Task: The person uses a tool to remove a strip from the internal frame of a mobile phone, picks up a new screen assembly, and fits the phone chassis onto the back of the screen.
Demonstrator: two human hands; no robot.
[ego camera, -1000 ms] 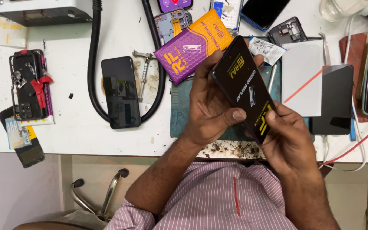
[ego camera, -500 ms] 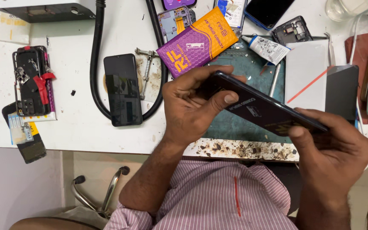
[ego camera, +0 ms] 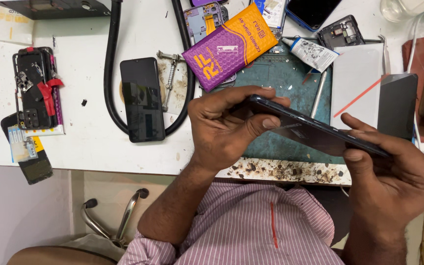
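Now, hands: left hand (ego camera: 222, 130) and right hand (ego camera: 393, 172) both clamped on a thin black box (ego camera: 315, 130), one at each end.
Grip: left thumb pressed on the near face, fingers curled over the far edge; right thumb under the low end, fingers on top.
Box: flat, glossy, dark, seen nearly edge-on and tilted, held just above the green mat (ego camera: 280, 78).
Mat: dull teal rubber, its near edge crusted with brown specks.
Left of the mat: a smooth black phone (ego camera: 142, 99) lying flat inside a loop of thick black hose (ego camera: 111, 64).
Behind the mat: a purple and orange carton (ego camera: 229, 46), plus a white tube (ego camera: 311, 53).
Hidden: the box's far face, and the right palm.
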